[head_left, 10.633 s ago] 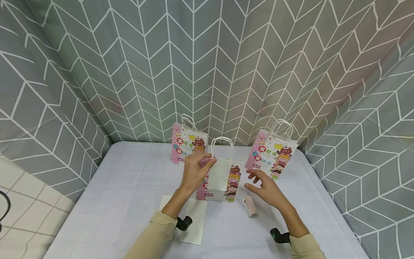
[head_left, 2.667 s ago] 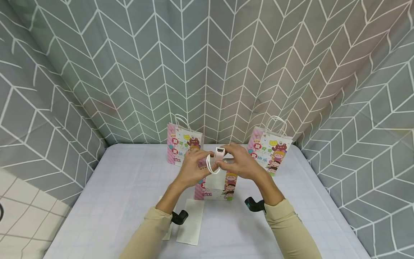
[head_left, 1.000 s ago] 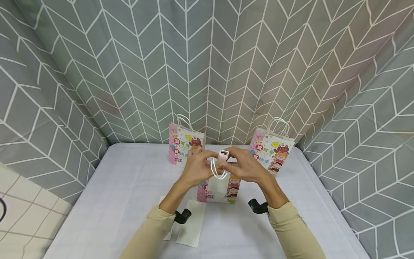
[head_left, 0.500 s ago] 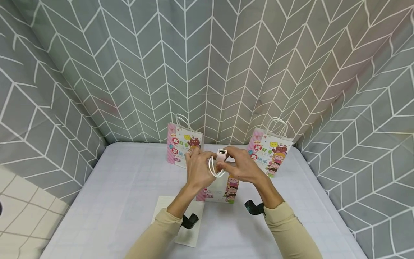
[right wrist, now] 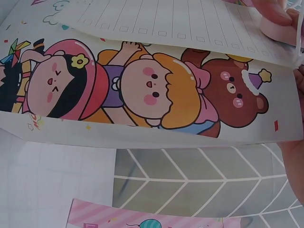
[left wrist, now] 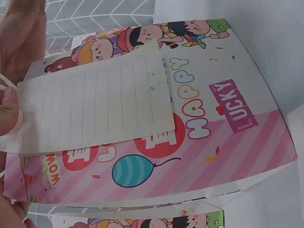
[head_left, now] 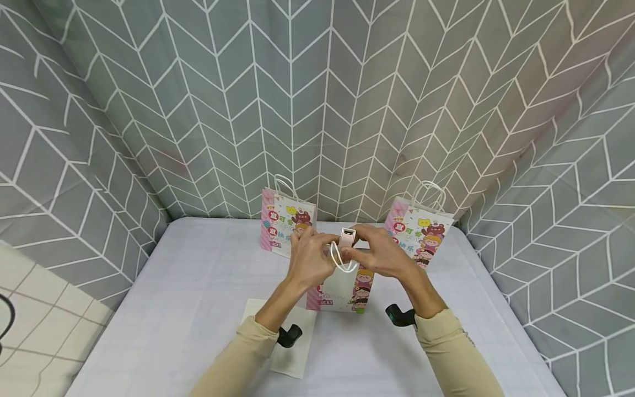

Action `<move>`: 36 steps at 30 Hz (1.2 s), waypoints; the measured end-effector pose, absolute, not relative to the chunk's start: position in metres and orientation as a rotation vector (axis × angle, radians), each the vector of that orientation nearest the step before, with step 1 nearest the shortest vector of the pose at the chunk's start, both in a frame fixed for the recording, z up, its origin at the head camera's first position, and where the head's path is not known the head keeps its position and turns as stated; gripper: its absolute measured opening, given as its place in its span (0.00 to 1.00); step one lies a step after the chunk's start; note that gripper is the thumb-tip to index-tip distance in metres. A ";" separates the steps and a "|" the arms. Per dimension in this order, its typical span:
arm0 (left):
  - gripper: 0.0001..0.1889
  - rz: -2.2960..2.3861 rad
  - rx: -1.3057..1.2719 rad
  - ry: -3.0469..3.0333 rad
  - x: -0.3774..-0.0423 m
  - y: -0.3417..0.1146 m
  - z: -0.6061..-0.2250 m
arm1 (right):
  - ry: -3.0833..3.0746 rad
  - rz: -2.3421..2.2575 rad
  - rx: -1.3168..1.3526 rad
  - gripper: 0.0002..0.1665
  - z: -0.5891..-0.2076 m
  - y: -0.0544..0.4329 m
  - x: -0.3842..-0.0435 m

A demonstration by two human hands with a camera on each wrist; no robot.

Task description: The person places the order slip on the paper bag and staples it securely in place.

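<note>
A pink stapler point(head_left: 347, 237) stands at the top edge of the middle paper gift bag point(left wrist: 213, 156), and my right hand point(head_left: 384, 252) grips it, thumb in front. My left hand point(head_left: 311, 259) holds the upper left part of the same bag, some of its fingers hidden behind it. A cream lined note sheet point(left wrist: 95, 99) lies against the bag's printed front, its top end under the stapler. The bag's white handles point(head_left: 347, 268) droop forward over the sheet. Cartoon figures run down the bag's right side, with a pink striped band on its left.
Two matching gift bags stand behind, one at the back left point(head_left: 270, 234) and another at the back right point(head_left: 424, 226). More cream sheets point(head_left: 292, 361) lie on the white-covered table, partly under my left forearm. A patterned grey curtain point(head_left: 317, 110) closes off the back and sides.
Since the oldest frame, my right hand has taken the stapler from the table to the bag's top. Within the last second, my left hand has turned slightly; the stapler stays at the edge.
</note>
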State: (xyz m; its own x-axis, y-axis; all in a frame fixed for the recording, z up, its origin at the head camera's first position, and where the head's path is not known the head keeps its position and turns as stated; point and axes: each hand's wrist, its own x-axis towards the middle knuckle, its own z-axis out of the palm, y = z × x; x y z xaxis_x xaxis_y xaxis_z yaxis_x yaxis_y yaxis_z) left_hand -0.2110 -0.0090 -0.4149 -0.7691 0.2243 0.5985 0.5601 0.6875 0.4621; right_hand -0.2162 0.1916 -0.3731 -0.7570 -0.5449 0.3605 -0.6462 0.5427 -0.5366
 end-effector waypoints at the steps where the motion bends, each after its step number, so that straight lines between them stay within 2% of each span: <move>1: 0.22 -0.888 -0.608 -2.397 -0.211 -0.009 -0.415 | -2.634 1.013 1.015 0.14 -0.373 0.192 -0.216; 8: 0.24 -0.906 -0.637 -2.417 -0.213 -0.013 -0.415 | -2.646 1.039 1.006 0.14 -0.373 0.193 -0.217; 18: 0.31 -0.922 -0.694 -2.477 -0.213 -0.022 -0.416 | -2.639 1.078 1.004 0.18 -0.379 0.196 -0.219; 36: 0.28 -0.996 -0.715 -2.468 -0.213 -0.028 -0.423 | -2.674 1.070 0.942 0.20 -0.380 0.196 -0.217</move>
